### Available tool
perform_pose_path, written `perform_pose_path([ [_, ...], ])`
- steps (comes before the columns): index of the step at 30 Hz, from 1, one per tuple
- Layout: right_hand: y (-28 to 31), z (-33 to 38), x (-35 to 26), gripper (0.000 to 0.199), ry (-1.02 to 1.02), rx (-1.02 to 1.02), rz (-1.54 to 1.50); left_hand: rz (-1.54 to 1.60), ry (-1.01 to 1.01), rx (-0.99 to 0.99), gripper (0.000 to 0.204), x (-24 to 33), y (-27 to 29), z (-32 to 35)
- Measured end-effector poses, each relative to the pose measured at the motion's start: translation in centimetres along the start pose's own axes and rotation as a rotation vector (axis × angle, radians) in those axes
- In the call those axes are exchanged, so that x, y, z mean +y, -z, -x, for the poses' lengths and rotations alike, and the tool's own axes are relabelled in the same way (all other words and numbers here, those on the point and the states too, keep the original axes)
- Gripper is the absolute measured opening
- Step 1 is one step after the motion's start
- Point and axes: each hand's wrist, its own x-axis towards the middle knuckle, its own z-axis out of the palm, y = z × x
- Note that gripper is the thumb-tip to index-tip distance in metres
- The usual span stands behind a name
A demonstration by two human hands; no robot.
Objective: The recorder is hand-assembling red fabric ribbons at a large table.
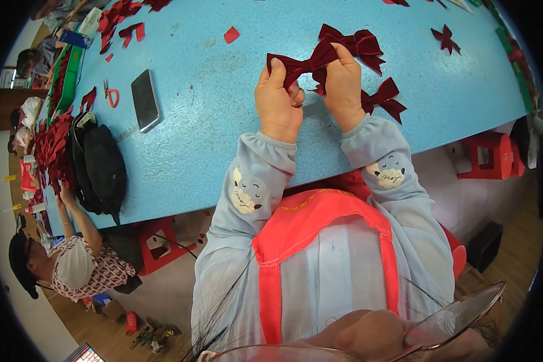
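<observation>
A dark red velvet bow [306, 65] is stretched between my two hands above the blue table. My left hand [278, 99] pinches its left loop, thumb on top and fingers curled below. My right hand [344, 81] grips the right loop; part of the bow's tail hides behind the fingers. Just beyond my right hand lies another velvet bow [362, 48]. A third bow [385, 99] rests beside my right wrist, partly covered by it.
On the blue table [193, 163] are a phone [143, 99], orange-handled scissors [113, 96], a black bag [102, 157] and a red fabric pile [54, 145]. A single bow [445, 39] lies far right. A co-worker [72, 259] sits at left. Red stools [485, 157] stand beside the table.
</observation>
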Motion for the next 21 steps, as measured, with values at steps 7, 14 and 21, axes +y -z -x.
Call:
perform_pose_path([
  [7, 0.2, -0.5, 0.5, 0.03, -0.04, 0.064, -0.144, 0.183, 0.097, -0.063, 0.02, -0.6, 0.1, -0.7],
  [14, 0.6, -0.9, 0.5, 0.028, -0.027, 0.078, -0.207, 0.147, 0.088, -0.071, 0.022, -1.4, -0.7, -0.6],
  [21, 0.8, -0.9, -0.8, 0.022, 0.206, -0.028, 0.112, 0.009, -0.043, -0.109, 0.023, -0.2, -1.3, 0.3],
])
